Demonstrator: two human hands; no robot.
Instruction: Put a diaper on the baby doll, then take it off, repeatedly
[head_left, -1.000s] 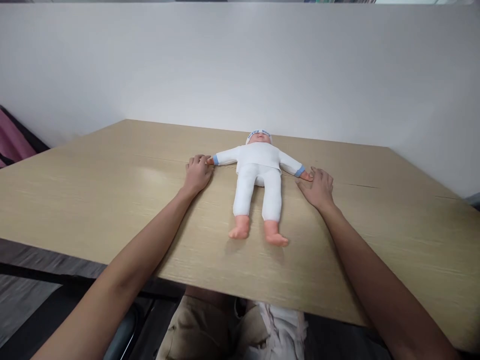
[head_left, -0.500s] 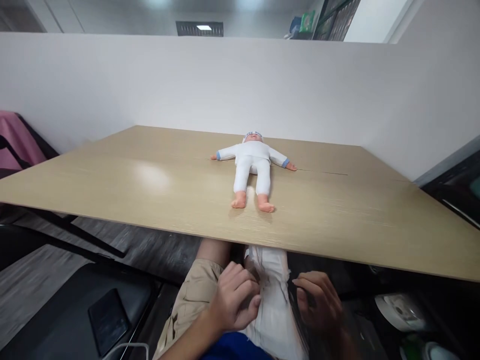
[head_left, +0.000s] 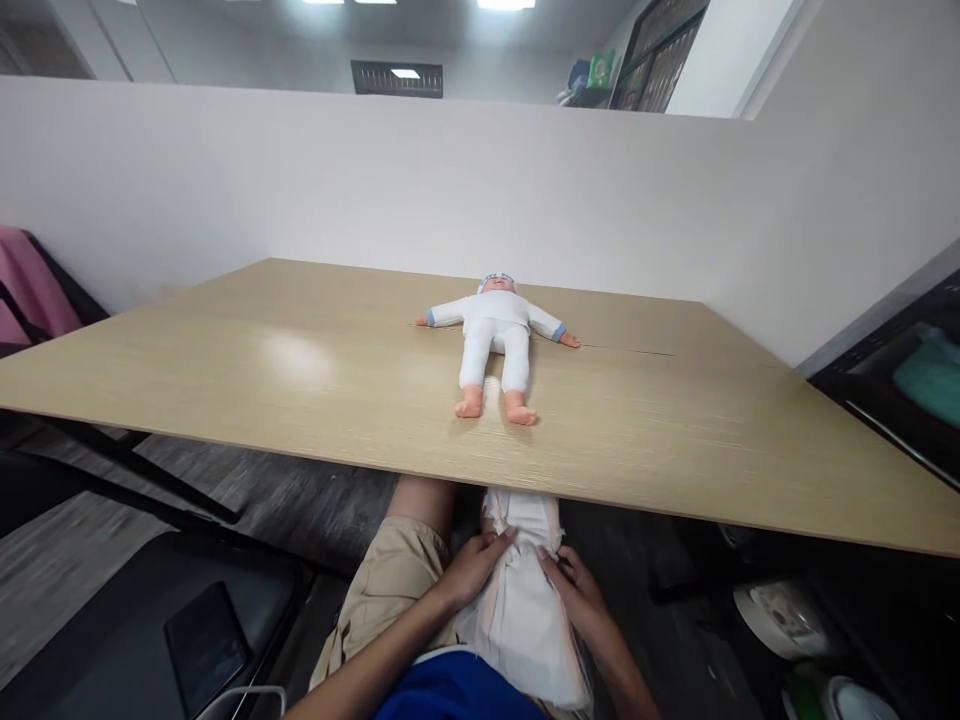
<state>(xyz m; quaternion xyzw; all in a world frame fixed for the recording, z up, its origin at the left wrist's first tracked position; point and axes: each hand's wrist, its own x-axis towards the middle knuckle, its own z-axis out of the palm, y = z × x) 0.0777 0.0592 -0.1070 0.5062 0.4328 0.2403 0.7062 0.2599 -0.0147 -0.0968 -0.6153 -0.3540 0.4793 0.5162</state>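
An unfolded white diaper [head_left: 525, 620] lies lengthwise over my right thigh, its far end reaching under the table edge. My left hand [head_left: 480, 562] grips its left side, with the thumb on top. On the opposite side, my right hand [head_left: 571, 582] holds the other edge, thumb pressed on the material. Between the two thumbs the diaper is creased. Beyond it, on the table, a baby doll [head_left: 496, 330] in a white suit with blue cuffs lies on its back, arms spread and feet toward me.
The wooden table [head_left: 315, 390] spans the view, its front edge above my lap. At left, a phone [head_left: 206, 645] rests on a black chair [head_left: 112, 620]. A white round container [head_left: 784, 615] stands low at right, under the table. Behind the table rises a white wall [head_left: 375, 180].
Both hands were raised above the diaper with curled fingers; now they have come down onto its two sides and grip it. The doll has stayed in place while the view shifted slightly.
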